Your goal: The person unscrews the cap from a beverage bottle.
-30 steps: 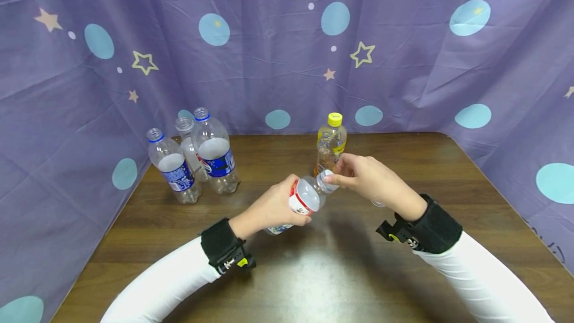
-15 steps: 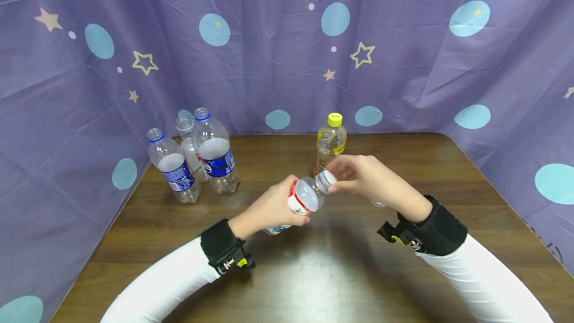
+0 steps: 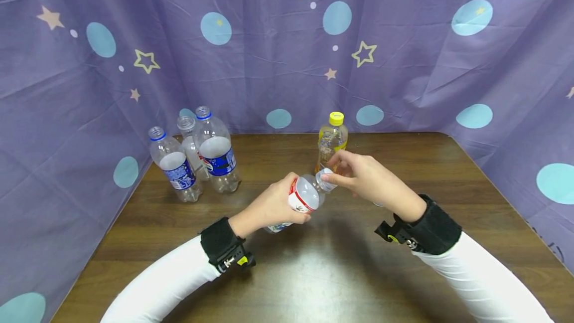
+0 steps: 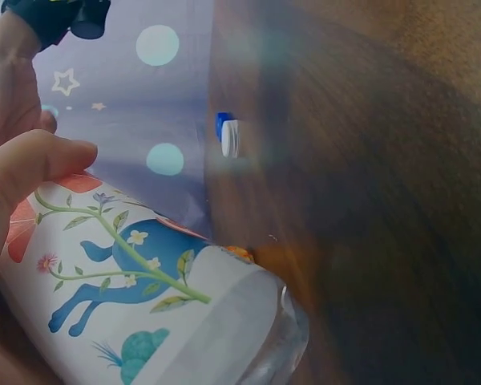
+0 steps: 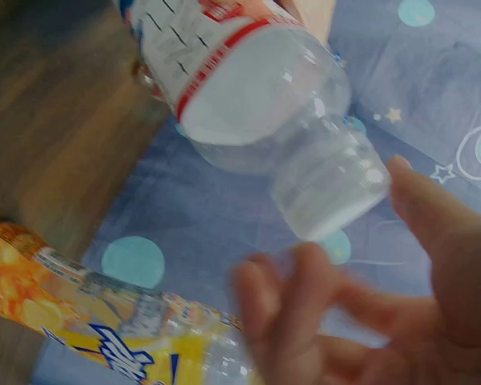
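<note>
Here the left hand is wrapped around the body of a clear plastic bottle, gripping it over its red-and-white label and holding it tilted above the brown table, neck pointing up and away toward the right hand. In the left wrist view the thumb lies along the label, which on that side shows a blue animal among green stems and small flowers, and the bottle's base hangs clear of the wood. The right hand has its fingertips gathered at the bottle's pale cap; from the head camera they seem to pinch it, while the right wrist view, blurred there, shows the cap with curled fingers close around it, so whether they truly grip it I cannot tell for sure. Just behind the two hands stands an upright bottle with a yellow cap and a yellow label, and the same bottle crosses the lower part of the right wrist view as an orange and yellow shape. Well apart, at the table's far left edge, three clear bottles with blue labels stand close together, uncapped as far as can be seen. In the left wrist view a small blue and white thing lies on the table near the cloth, too blurred to identify. A purple cloth with stars and pale blue dots hangs around the table on three sides.
</note>
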Available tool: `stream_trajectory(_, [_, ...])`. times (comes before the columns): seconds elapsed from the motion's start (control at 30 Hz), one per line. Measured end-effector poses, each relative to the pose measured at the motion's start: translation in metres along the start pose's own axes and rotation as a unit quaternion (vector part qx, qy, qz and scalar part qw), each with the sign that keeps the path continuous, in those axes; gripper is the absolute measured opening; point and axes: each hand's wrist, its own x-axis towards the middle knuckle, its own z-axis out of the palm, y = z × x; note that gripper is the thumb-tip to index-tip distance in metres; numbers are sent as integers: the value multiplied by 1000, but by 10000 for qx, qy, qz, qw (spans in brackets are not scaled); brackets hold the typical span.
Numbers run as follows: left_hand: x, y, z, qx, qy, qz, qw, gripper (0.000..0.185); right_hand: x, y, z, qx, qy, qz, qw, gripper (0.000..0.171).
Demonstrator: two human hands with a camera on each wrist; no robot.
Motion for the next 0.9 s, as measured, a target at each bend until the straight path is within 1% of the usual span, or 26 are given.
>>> stream_trajectory(0.07, [0, 1, 0, 49, 10, 18, 10000, 69, 0, 1, -1, -131, -175, 178, 9996, 34])
stream_trajectory(0.13, [0, 1, 1, 126, 12, 33, 9999, 69, -1, 3, -3, -148, -347, 205, 9991, 33])
stream_trajectory(0.27, [0, 0, 2, 213, -17, 14, 9998, 69, -1, 3, -6, 126, -547, -48, 9984, 27])
stream_trajectory(0.37, [1, 0, 2, 198, -13, 21, 9998, 69, -2, 1, -8, 352, -575, -202, 9975, 32])
stream_trajectory(0.5, [1, 0, 1, 105, -2, 27, 9999, 69, -3, 0, -10, 463, -510, -297, 9972, 37])
stream_trajectory(0.6, [2, -1, 2, 30, -8, 38, 10000, 68, -4, 0, -10, 447, -437, -280, 9976, 39])
stream_trajectory(0.67, [2, -1, 2, 24, -9, 57, 10000, 68, -4, -1, -9, 458, -365, -267, 9979, 36])
stream_trajectory(0.77, [2, 0, 2, 25, -20, 67, 10000, 67, -4, -1, -7, 396, -145, -238, 9988, 31])
stream_trajectory(0.83, [2, 2, 2, 59, -43, 66, 10000, 67, -3, -1, -7, 274, -16, -239, 9993, 28])
stream_trajectory(0.9, [2, 2, 2, 70, -83, 58, 9999, 68, -3, -1, -8, 98, 33, -166, 9998, 28])
